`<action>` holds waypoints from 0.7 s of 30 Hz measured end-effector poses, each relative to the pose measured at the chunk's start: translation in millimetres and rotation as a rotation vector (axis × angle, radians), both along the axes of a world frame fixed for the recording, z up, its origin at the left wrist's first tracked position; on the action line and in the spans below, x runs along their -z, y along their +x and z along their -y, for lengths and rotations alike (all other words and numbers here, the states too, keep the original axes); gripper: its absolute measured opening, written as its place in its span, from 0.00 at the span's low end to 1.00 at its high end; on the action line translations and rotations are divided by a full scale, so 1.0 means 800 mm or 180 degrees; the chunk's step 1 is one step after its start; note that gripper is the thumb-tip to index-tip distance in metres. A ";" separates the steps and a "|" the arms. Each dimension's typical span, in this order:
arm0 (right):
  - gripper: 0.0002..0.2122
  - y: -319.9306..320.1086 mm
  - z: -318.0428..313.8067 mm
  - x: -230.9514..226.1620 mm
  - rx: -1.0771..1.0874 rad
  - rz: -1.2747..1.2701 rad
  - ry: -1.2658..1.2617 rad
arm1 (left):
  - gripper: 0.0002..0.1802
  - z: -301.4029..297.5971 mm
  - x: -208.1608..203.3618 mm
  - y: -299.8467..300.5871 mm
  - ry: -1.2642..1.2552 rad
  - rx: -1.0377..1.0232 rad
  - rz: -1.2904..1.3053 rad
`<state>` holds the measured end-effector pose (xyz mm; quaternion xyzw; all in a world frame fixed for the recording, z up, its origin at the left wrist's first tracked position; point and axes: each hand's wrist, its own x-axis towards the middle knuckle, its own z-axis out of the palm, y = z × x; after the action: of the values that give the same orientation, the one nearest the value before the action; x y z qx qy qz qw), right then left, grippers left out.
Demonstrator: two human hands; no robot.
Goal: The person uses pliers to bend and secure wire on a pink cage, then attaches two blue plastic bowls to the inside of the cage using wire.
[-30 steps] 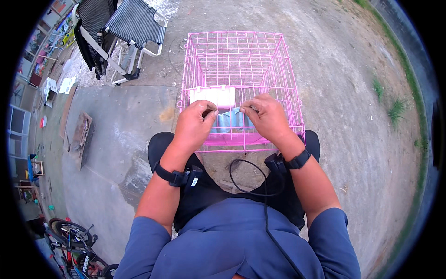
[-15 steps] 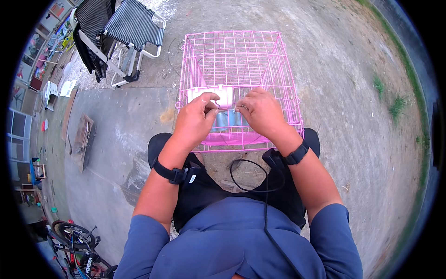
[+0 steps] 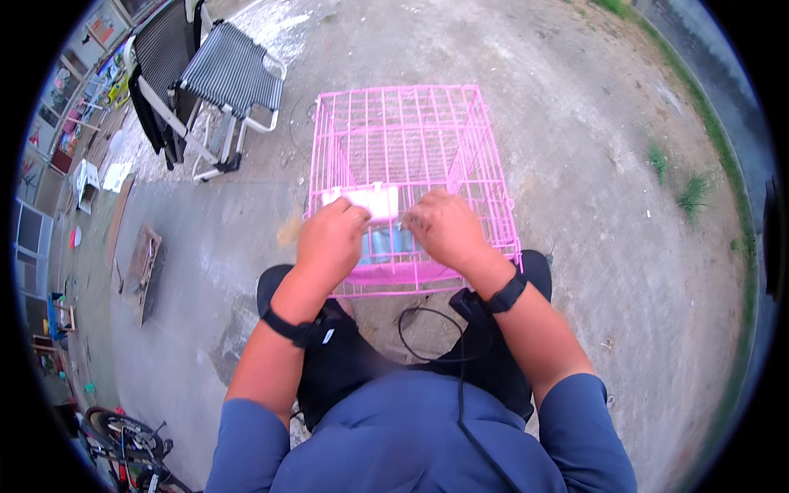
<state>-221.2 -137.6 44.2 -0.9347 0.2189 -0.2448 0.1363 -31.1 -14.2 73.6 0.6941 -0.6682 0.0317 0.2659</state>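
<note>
A pink wire cage (image 3: 393,113) stands on the ground in front of me, between my knees. Both of my hands are over its near half. My left hand (image 3: 330,238) has its fingers drawn together beside a white plastic box (image 3: 383,204) at the cage. Opposite it, my right hand (image 3: 450,230) is curled in a pinch near the box's right end. Blur and the hands' own backs hide whatever small thing the fingertips hold. Below the fingertips, something light blue (image 3: 383,245) shows through the bars.
A folding chair with a striped seat (image 3: 232,70) stands at the far left. A board (image 3: 146,275) lies on the concrete to the left, and a bicycle (image 3: 127,435) is at the lower left. A black cable (image 3: 462,394) runs down my front. Grass tufts (image 3: 693,195) grow at the right.
The whole scene has shifted down and slightly left in the picture. Both hands remain over the same part of the cage, fingers still drawn together, now more blurred.
</note>
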 end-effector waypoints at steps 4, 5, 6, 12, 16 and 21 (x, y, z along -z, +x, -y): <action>0.04 0.004 0.000 0.001 0.0022 0.0064 0.0013 | 0.03 -0.017 0.004 0.007 0.0250 -0.0170 0.0178; 0.04 0.004 -0.001 0.001 0.0039 0.0065 0.0019 | 0.03 -0.018 0.005 0.004 0.0273 -0.0109 0.0217; 0.04 0.004 -0.001 0.001 0.0056 0.0066 0.0023 | 0.02 -0.018 0.005 0.002 0.0296 -0.0048 0.0256; 0.04 0.006 -0.002 0.003 0.0108 -0.0068 -0.0046 | 0.06 -0.015 -0.002 -0.008 0.0178 0.0130 0.0590; 0.05 0.000 -0.001 0.004 0.0032 -0.0022 0.0028 | 0.08 -0.007 -0.008 -0.039 -0.0391 0.0320 -0.0196; 0.10 -0.001 0.002 0.002 -0.0069 0.0213 -0.0090 | 0.10 -0.003 0.018 -0.059 0.0853 -0.0270 -0.1845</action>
<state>-222.2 -139.1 42.3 -0.9301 0.2006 -0.2776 0.1330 -78.1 -11.7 59.4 0.7303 -0.5334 -0.2444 0.3498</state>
